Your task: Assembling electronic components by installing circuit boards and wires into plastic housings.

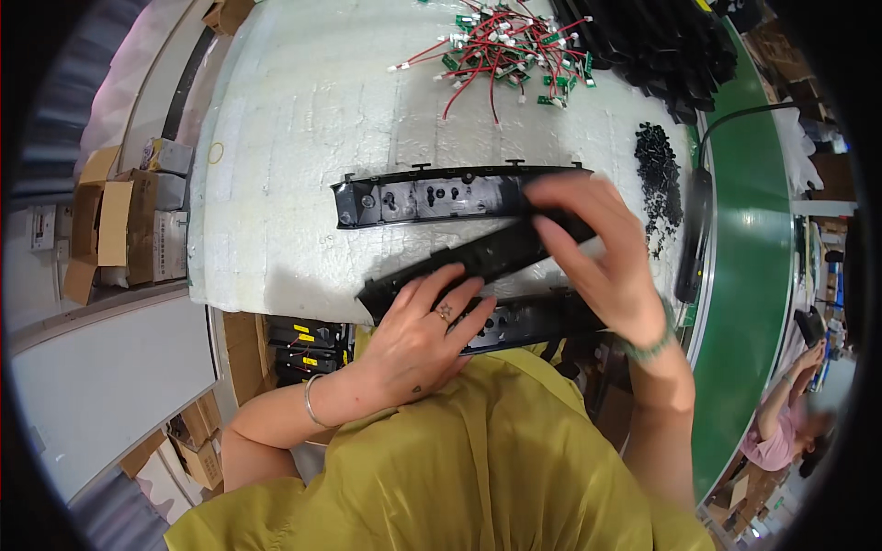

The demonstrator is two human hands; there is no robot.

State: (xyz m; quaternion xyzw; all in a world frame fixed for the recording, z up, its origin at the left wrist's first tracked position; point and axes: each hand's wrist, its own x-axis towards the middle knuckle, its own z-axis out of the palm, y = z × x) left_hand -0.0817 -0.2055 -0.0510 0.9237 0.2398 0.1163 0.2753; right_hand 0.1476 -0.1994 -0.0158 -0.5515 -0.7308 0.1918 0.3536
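Note:
A long black plastic strip-shaped housing [501, 254] lies slanted in front of me, its right end higher. My left hand [418, 335] grips its left part, fingers bent over the top. Over its right end is my right hand [611, 262], thumb and forefinger curved with a gap between the tips. Those fingers are smeared by motion, and whether they hold anything is unclear. Beyond it, a second black housing [423, 200] lies on the table, its inside showing small posts and a pale film. A third black housing [533, 321] lies nearest me, partly under my hands.
The table has a pale wrapped cover [285, 138]. A heap of red-wired green circuit boards [524, 46] lies at the back. Black housings [652, 46] are stacked back right, above small black parts [656, 174]. Cardboard boxes [129, 225] stand left. Another person [781, 422] is far right.

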